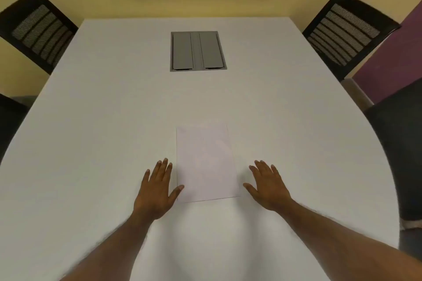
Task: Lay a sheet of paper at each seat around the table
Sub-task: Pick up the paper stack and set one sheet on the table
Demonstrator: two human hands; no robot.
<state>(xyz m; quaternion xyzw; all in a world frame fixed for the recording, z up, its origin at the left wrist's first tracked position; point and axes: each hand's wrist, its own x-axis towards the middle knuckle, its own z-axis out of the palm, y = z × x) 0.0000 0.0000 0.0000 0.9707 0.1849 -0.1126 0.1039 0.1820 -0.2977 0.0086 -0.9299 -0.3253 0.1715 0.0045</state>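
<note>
Where the surface (114, 109) curves round to its near edge, one sheet of paper (206, 163): white, blank, lying flat and lengthwise, faintly pinkish against the white top, centred a little back from that edge. Left hand (155, 191): flat, fingers straight and spread, just left of the sheet, thumb tip over its left edge. Right hand (267, 187): flat, fingers apart, holding nothing, just right of the sheet, not touching. Grey hatch (198, 51): two flaps, sunk toward the far edge. Left chair (37, 29), right chair (347, 32): black mesh, at the far corners.
</note>
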